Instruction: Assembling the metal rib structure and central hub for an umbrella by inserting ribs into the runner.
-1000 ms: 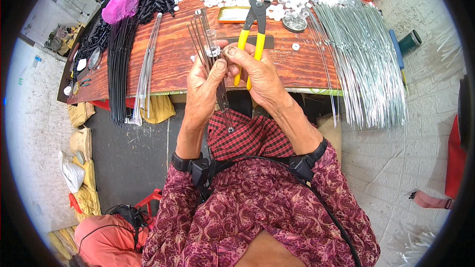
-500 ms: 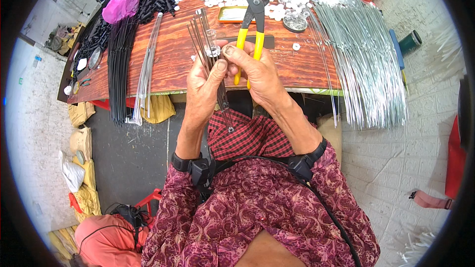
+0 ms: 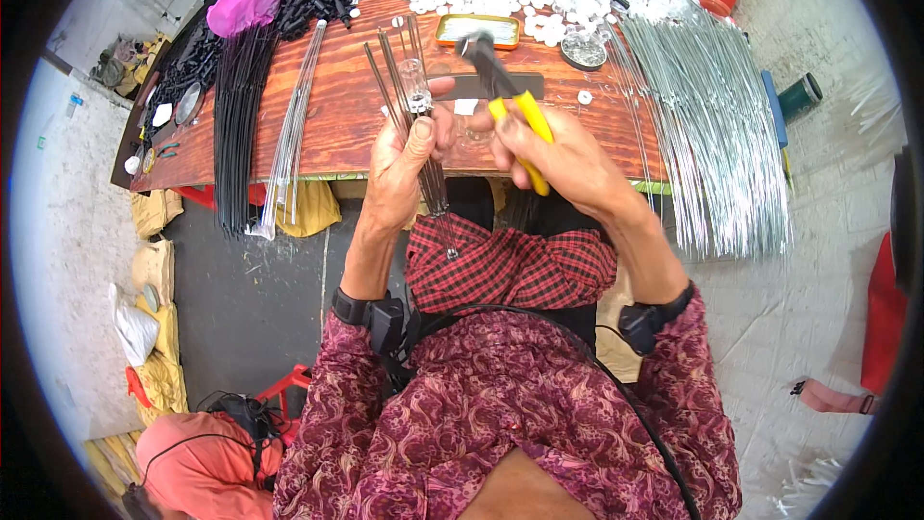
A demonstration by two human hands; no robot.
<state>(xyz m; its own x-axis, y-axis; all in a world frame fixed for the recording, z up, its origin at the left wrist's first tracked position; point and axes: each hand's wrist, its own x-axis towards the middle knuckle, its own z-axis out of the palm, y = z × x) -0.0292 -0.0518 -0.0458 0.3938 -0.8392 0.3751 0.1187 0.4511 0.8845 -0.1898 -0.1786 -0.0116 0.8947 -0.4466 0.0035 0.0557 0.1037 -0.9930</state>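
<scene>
Left hand point(image 3: 402, 169) fingers pinching the metal rod bundle point(image 3: 416, 125), right hand point(image 3: 558, 156) wrapped round yellow-handled pliers point(image 3: 508, 106). I'd keep that bundle tight while the pliers bite.

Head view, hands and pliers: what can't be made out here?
- Pliers: whether the jaws grip anything; they blur against the table.
- Clear piece among the rods: too small to identify.
- Right hand: its palm side faces away, hiding the grip on the yellow handles.
- Left hand: fingers cover the rods' middle.
- Silver wires: lower ends blur near the rim.
</scene>
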